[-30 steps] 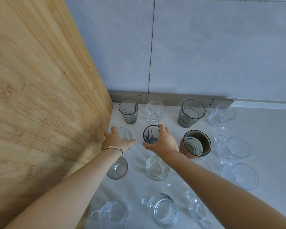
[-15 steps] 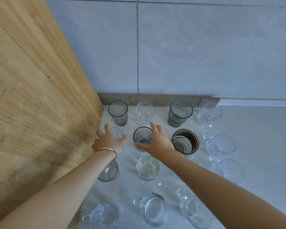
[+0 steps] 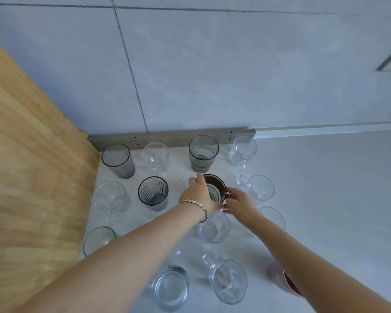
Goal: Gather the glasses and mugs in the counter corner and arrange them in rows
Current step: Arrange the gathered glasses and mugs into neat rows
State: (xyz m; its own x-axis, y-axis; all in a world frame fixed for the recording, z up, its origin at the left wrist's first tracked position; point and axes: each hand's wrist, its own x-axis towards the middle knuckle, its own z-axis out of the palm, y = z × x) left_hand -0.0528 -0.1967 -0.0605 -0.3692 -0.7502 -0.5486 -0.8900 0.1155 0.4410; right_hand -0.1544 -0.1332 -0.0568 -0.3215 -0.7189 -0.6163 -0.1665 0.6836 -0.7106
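My left hand (image 3: 198,195) and right hand (image 3: 239,203) cup the brown mug (image 3: 215,188) from both sides, fingers loosely curled, second row. Clear mugs crowd close around; bare counter (image 3: 336,199) lies open rightward. Dark rim, pale inside.

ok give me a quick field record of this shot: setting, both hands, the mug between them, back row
setting: grey counter corner, wooden panel at left
left hand: on brown mug, left side
right hand: at the mug's right side, contact unclear
mug: upright, second row
back row: ribbed dark glass, clear glass, smoky glass, clear mug
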